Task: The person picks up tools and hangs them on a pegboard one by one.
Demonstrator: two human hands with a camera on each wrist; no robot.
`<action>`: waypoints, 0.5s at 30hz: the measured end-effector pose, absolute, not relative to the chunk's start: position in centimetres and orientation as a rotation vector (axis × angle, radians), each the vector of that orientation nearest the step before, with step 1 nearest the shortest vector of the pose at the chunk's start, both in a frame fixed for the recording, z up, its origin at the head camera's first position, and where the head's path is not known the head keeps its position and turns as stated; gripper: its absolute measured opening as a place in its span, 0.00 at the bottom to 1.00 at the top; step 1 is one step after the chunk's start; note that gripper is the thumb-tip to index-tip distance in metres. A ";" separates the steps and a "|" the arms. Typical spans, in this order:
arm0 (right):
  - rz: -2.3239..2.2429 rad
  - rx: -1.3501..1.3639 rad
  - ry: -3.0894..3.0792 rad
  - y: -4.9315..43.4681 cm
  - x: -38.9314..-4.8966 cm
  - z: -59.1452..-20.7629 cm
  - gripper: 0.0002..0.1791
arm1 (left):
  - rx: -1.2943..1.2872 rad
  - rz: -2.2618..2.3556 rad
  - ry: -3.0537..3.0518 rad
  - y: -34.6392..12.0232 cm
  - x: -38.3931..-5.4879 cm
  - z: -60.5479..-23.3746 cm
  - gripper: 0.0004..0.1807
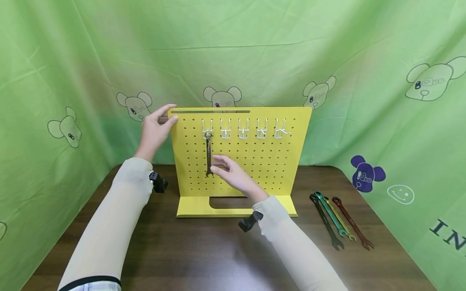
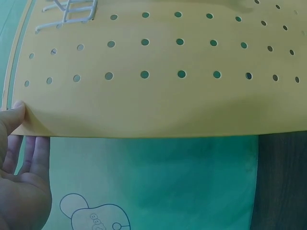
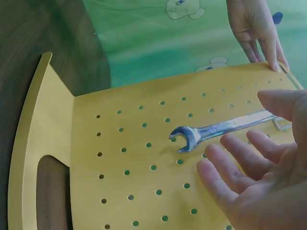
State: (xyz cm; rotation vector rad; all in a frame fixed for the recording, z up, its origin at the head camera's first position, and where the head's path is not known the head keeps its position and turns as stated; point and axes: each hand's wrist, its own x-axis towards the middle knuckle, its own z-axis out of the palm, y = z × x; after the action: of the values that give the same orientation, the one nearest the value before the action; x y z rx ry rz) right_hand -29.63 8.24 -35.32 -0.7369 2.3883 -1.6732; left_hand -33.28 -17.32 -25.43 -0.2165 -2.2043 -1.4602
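A yellow pegboard point(image 1: 233, 169) stands upright on the table, its row of white wire hooks point(image 1: 243, 129) near the top. From the leftmost hook hangs a silver combination wrench point(image 1: 208, 151), ring end up and open jaw end point(image 3: 187, 139) down. My left hand point(image 1: 154, 131) pinches the board's upper left corner, thumb on the front and fingers behind the edge, as the left wrist view point(image 2: 26, 177) shows. Just right of the wrench's lower half is my right hand point(image 1: 233, 173), fingers spread and loosely bent, nothing held in them.
Several combination wrenches lie side by side on the table's right: a black one point(image 1: 326, 220), a green one point(image 1: 331, 214), a yellow one point(image 1: 339, 218) and a red one point(image 1: 352, 222). Green printed cloth point(image 1: 255, 52) hangs around the brown table point(image 1: 189, 250).
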 end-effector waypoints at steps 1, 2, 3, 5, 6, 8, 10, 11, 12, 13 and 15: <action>-1.663 -0.743 2.397 8.4 -29.5 -35.3 0.32 | -0.215 -1.456 -2.206 -17.3 -33.2 -25.4 0.21; -1.656 -0.754 2.399 8.6 -29.4 -35.3 0.31 | -0.215 -1.453 -2.207 -17.3 -33.2 -25.4 0.21; -1.653 -0.765 2.392 8.8 -29.3 -35.3 0.31 | -0.216 -1.452 -2.206 -17.3 -33.2 -25.4 0.21; -1.639 -0.788 2.385 9.2 -28.9 -35.2 0.31 | -0.218 -1.448 -2.210 -17.4 -33.2 -25.4 0.21; -1.632 -0.799 2.384 9.5 -28.7 -35.2 0.30 | -0.217 -1.447 -2.213 -17.4 -33.2 -25.3 0.21; -1.609 -0.829 2.389 10.1 -28.3 -35.1 0.30 | -0.219 -1.451 -2.215 -17.3 -33.1 -25.3 0.21; -1.581 -0.850 2.406 10.7 -27.9 -34.9 0.30 | -0.220 -1.451 -2.218 -17.3 -33.1 -25.3 0.21; -1.570 -0.861 2.410 11.0 -27.7 -34.9 0.30 | -0.222 -1.451 -2.217 -17.3 -33.1 -25.3 0.21; -1.559 -0.868 2.413 11.3 -27.5 -34.9 0.30 | -0.220 -1.450 -2.217 -17.3 -33.1 -25.3 0.21; -1.547 -0.874 2.415 11.6 -27.3 -34.8 0.30 | -0.221 -1.451 -2.216 -17.3 -33.1 -25.3 0.21; -1.526 -0.874 2.417 12.2 -26.9 -34.7 0.30 | -0.217 -1.447 -2.216 -17.3 -33.1 -25.3 0.21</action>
State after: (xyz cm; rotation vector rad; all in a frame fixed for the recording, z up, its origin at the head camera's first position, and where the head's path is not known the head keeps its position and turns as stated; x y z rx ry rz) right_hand -26.91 12.21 -34.70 -0.8744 2.4166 -1.5265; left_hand -33.11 -17.30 -25.32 -0.2166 -2.2155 -1.4469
